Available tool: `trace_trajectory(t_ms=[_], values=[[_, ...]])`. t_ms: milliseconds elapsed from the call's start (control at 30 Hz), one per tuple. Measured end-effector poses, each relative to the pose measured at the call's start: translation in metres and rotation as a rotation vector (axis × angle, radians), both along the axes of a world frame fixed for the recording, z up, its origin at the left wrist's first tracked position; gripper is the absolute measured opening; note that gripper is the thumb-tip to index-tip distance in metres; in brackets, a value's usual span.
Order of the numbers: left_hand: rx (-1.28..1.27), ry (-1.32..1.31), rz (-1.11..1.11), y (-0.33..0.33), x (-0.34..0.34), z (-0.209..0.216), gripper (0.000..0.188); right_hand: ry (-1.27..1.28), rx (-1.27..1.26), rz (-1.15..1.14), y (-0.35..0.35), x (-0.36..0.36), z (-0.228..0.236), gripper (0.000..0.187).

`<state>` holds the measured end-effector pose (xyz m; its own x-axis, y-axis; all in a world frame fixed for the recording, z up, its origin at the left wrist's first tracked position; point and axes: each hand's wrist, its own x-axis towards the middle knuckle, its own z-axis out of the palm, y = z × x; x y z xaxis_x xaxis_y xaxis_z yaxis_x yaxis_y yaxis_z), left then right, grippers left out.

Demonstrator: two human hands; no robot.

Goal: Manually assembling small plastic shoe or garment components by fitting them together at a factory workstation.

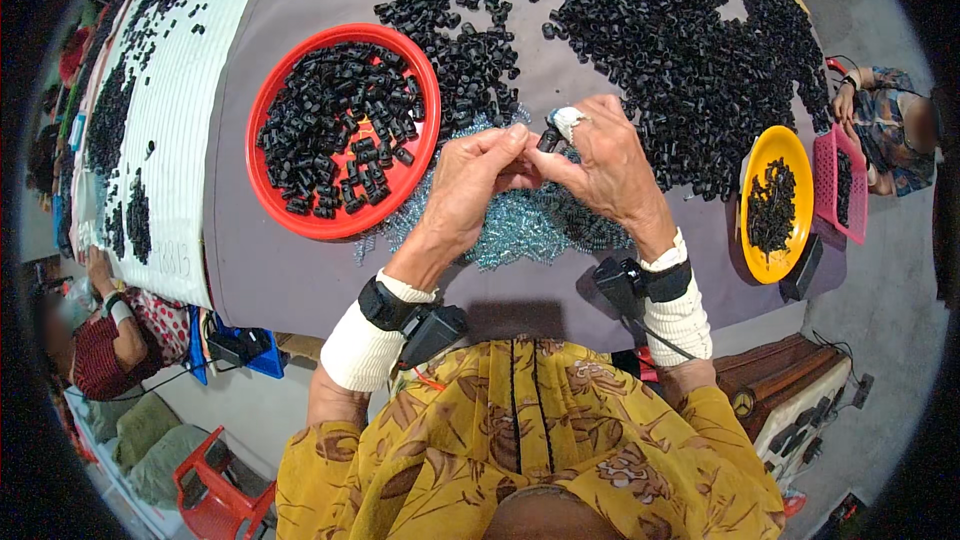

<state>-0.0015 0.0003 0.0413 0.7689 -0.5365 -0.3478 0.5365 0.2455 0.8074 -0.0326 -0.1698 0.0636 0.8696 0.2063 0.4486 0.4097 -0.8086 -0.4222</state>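
- A red bowl of black parts sits left of the hands; a yellow bowl and pink basket lie right.
- Black parts heap across the grey desk; a pile of blue springs lies under the hands.
- Other people sit at both sides.
- The left hand and right hand meet above the springs, both pinching one small black part at the fingertips.

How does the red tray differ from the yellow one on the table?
The red tray is round and sits at the person's left, by the left hand; the yellow tray looks oval and sits far right, beyond the right hand. The red tray is heaped nearly full; the yellow tray holds a smaller patch, its rim mostly bare. Both hold small black parts and rest on the grey table.
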Motion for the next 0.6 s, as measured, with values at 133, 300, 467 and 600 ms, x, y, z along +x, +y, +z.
trace_trajectory(t_ms=[133, 300, 467, 600], values=[[-0.013, 0.019, -0.001, 0.001, -0.001, 0.000, 0.032, 0.016, 0.031, 0.022, 0.001, 0.001, -0.002, 0.027], [-0.024, 0.007, -0.091, 0.000, -0.001, -0.008, 0.027, 0.010, 0.064, 0.078, 0.000, 0.000, -0.005, 0.027], [0.029, -0.036, -0.118, -0.001, -0.004, -0.008, 0.030, 0.047, 0.059, 0.104, 0.000, -0.002, -0.005, 0.026], [-0.016, -0.033, -0.155, 0.002, -0.005, -0.005, 0.028, 0.046, -0.013, 0.106, 0.008, -0.002, -0.005, 0.026]])
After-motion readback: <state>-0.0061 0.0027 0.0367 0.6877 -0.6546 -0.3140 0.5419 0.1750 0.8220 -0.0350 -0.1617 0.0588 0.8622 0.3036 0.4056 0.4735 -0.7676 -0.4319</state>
